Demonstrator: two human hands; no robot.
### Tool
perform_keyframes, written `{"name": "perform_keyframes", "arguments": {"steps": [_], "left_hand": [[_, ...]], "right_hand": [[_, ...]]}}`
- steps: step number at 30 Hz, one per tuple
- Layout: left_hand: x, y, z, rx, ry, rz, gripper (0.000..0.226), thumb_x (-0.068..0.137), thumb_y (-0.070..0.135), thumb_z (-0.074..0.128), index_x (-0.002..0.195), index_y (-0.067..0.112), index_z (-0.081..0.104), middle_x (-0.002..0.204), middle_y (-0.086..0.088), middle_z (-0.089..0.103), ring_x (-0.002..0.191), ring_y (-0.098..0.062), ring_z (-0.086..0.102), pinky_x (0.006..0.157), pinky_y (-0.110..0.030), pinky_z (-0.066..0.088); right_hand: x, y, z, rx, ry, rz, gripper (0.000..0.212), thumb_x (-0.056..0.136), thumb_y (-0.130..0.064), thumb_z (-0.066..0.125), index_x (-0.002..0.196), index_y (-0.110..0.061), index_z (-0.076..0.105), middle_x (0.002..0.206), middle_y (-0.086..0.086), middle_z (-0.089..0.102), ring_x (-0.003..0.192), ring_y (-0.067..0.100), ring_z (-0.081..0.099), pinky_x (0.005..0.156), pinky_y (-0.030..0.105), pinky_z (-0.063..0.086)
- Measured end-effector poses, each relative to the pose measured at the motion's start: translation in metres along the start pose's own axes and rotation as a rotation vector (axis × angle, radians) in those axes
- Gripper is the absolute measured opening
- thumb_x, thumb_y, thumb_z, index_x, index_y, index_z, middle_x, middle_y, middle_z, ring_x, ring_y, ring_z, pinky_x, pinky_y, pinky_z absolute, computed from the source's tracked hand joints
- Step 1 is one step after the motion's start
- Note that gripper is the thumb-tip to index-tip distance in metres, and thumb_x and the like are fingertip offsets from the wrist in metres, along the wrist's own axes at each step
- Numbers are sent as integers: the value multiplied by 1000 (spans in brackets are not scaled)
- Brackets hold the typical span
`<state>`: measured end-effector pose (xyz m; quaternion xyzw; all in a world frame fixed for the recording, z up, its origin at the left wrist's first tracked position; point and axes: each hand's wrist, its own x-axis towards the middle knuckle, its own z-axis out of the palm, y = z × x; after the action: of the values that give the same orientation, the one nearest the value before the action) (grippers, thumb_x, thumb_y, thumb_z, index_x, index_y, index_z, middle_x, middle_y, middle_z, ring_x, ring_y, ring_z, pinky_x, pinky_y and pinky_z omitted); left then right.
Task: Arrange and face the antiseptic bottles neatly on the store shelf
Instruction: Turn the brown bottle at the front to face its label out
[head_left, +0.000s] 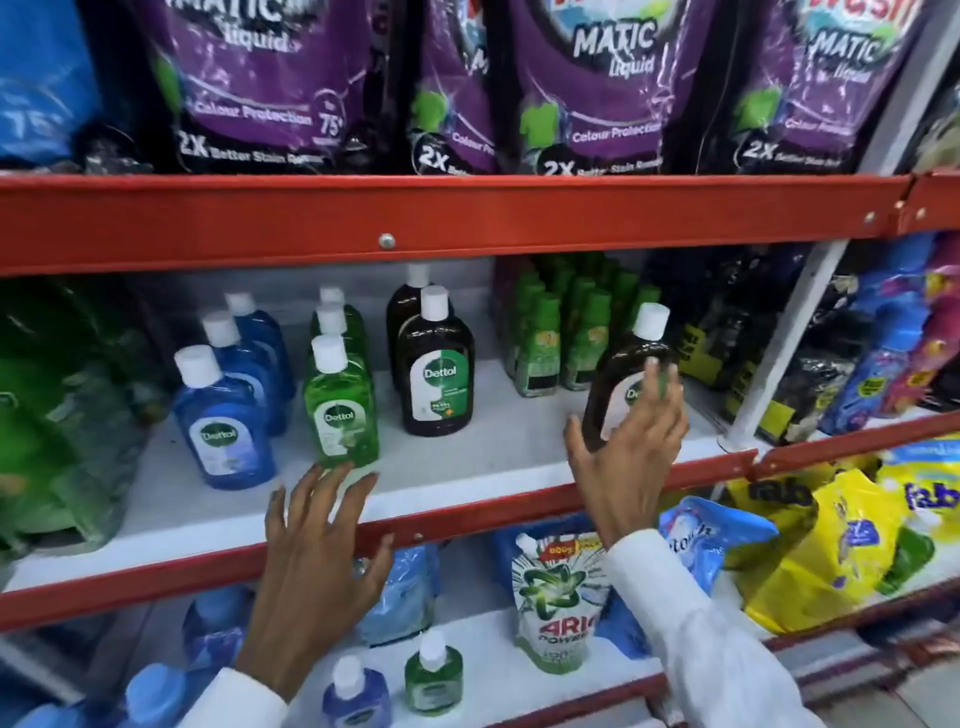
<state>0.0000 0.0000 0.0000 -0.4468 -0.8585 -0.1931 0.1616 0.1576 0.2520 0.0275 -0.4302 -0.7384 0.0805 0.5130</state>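
On the white middle shelf (467, 467) stand rows of Dettol bottles with white caps: a blue row (223, 415), a green row (340, 410) and a brown row (435, 374), labels facing out. Further right, a separate brown bottle (618, 374) stands tilted near the shelf's front edge. My right hand (631, 447) wraps around its front, fingers over the label. My left hand (317, 545) hovers just below the front green bottle with its fingers spread, holding nothing.
Small green-capped bottles (561, 332) crowd the shelf behind the held bottle. Purple detergent pouches (587, 88) hang over the red rail (467, 218) above. Large green bottles (57, 415) stand at left, dark packets (753, 332) at right. Pouches and small bottles (434, 673) fill the shelf below.
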Motion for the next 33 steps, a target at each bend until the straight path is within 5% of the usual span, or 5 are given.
{"name": "perform_keyframes", "arguments": {"steps": [6, 16, 22, 28, 33], "left_hand": [[-4, -9, 11, -18, -82, -39, 63, 76, 53, 46, 130, 21, 53, 134, -9, 58, 128, -34, 47, 108, -60, 35], [-16, -31, 5, -33, -68, -99, 58, 77, 51, 46, 128, 23, 52, 125, -5, 62, 120, -26, 51, 107, -53, 41], [-30, -55, 5, -27, -99, -111, 57, 80, 48, 48, 130, 20, 51, 126, -6, 62, 120, -28, 53, 114, -48, 32], [-39, -65, -6, -24, -70, -97, 55, 80, 42, 50, 127, 15, 54, 121, -8, 65, 117, -27, 56, 119, -27, 12], [-37, -64, -13, -48, -60, -101, 55, 80, 39, 55, 129, 15, 53, 126, -9, 65, 122, -27, 54, 119, -23, 7]], "right_hand": [[21, 32, 18, 144, -157, 358, 117, 68, -39, 84, 150, -2, 9, 153, 27, 29, 140, 43, 30, 117, 50, 29], [-26, -32, 31, 314, -240, 182, 109, 61, -42, 86, 141, -7, 20, 136, 22, 41, 125, 40, 42, 104, 51, 44], [-52, -96, 48, 318, -325, 129, 98, 57, -48, 83, 127, -3, 31, 122, 18, 49, 113, 39, 49, 93, 49, 50], [-64, -108, 57, 262, -335, 160, 103, 55, -50, 85, 129, -2, 31, 121, 17, 50, 112, 39, 49, 92, 51, 49], [-64, -107, 51, 286, -324, 150, 110, 59, -52, 86, 138, -5, 26, 133, 20, 46, 122, 39, 45, 101, 54, 46]]}}
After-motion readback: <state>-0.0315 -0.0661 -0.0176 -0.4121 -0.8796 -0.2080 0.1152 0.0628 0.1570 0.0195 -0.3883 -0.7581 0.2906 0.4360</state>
